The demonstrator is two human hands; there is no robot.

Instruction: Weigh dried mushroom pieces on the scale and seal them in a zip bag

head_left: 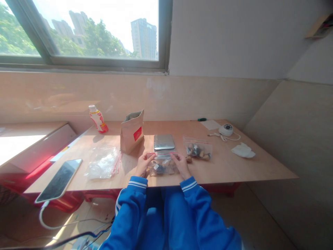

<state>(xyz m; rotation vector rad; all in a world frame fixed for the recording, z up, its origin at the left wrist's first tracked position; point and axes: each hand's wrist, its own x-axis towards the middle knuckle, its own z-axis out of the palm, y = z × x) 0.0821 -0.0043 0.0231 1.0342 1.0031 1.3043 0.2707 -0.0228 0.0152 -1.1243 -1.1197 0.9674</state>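
Closest to the camera, blue tracksuit sleeves with white stripes at the cuffs reach up from the bottom centre of the frame to the near edge of a plywood table. The left hand and right hand are a little apart, and the fingers of each are bunched and pinch the red-edged top of a clear zip bag, which lies on the table between them. Brown and dark chunks fill its lower part, too small to identify.

To the lower left, a smartphone lies across the table's near corner, trailing a white cable. Right of it is a crumpled clear bag. Just beyond the hands sit a flat digital scale and, to the right, a second zip bag of chunks, with one loose piece beside it. A kraft paper bag with a red label stands left of the scale, and a plastic drink bottle stands farther left. At the right are a white tissue, a round white device and a paper sheet. A window fills the upper left.
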